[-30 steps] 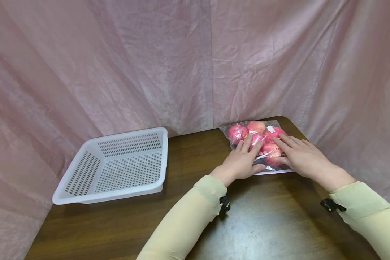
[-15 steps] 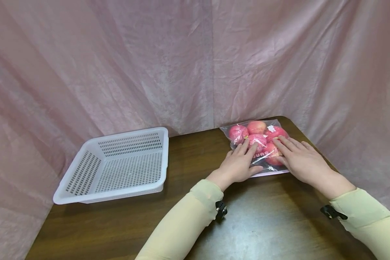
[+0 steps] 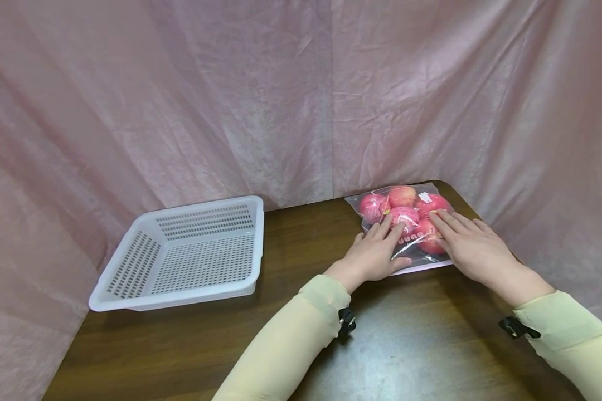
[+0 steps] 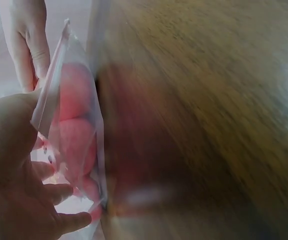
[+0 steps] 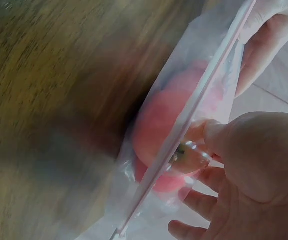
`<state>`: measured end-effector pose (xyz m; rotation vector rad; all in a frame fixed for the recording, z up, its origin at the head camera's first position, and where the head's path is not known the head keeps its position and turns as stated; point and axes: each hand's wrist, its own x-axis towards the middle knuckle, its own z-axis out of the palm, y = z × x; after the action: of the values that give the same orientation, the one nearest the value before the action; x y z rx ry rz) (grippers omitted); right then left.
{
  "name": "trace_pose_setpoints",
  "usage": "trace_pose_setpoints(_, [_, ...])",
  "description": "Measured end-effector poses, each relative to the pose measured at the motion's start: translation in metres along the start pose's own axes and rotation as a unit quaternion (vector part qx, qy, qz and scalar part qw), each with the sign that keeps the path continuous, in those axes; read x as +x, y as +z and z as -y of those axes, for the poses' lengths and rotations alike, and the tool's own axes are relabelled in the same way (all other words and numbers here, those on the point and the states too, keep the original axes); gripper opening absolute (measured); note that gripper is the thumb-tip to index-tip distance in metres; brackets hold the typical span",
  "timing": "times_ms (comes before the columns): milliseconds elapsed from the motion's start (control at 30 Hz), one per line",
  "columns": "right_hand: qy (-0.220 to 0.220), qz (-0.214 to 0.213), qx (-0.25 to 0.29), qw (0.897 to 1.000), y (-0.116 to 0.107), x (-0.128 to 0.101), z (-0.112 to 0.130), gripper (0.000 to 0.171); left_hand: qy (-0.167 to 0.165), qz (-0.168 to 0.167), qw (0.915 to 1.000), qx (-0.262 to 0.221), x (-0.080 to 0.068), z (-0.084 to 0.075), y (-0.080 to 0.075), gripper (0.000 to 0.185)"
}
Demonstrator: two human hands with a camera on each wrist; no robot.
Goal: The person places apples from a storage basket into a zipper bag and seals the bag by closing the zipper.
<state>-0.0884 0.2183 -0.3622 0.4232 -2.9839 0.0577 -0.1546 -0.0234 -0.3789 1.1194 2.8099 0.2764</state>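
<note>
A clear plastic zip bag (image 3: 421, 259) with several red apples (image 3: 405, 217) inside lies flat at the table's back right. My left hand (image 3: 373, 256) rests on the bag's near left part, fingers extended over the apples. On the right side, my right hand (image 3: 474, 242) lies over the bag with its fingers straight and close together. Between the hands, a pale pink zip strip (image 5: 173, 135) runs along the bag's near edge in the right wrist view. A stem shows on one apple (image 5: 185, 152) there. Red fruit (image 4: 76, 142) also shows through the plastic in the left wrist view.
A white perforated plastic basket (image 3: 257, 239) stands on the left of the brown wooden table (image 3: 301, 250). Pink cloth (image 3: 241, 100) hangs right behind the table's back edge. A black strap (image 3: 347, 322) is on each wrist.
My left hand has drawn back slightly over the bag, so more of the apples shows. The whole head view has shifted a little, with the bag and basket appearing slightly further right.
</note>
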Motion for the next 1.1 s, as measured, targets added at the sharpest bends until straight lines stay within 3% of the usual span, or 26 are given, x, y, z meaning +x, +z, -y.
trace_pose_setpoints(300, [-0.016,-0.025,0.002,1.000,0.005,0.000,0.015,0.070,0.000,0.012,0.9994,0.031,-0.014,0.002,0.002,0.086])
trace_pose_setpoints(633, [-0.004,-0.008,0.020,1.000,0.010,-0.002,0.022,0.079,-0.013,0.034,0.9981,0.051,-0.026,0.007,0.003,0.084])
trace_pose_setpoints(933, [-0.011,-0.043,0.005,0.999,0.008,0.003,0.032,0.080,-0.055,0.017,0.9938,0.095,-0.048,0.017,-0.011,0.082])
trace_pose_setpoints(1100, [-0.031,-0.071,0.005,0.997,0.003,0.007,0.046,0.078,-0.070,-0.010,0.9898,0.124,-0.066,0.028,-0.019,0.076])
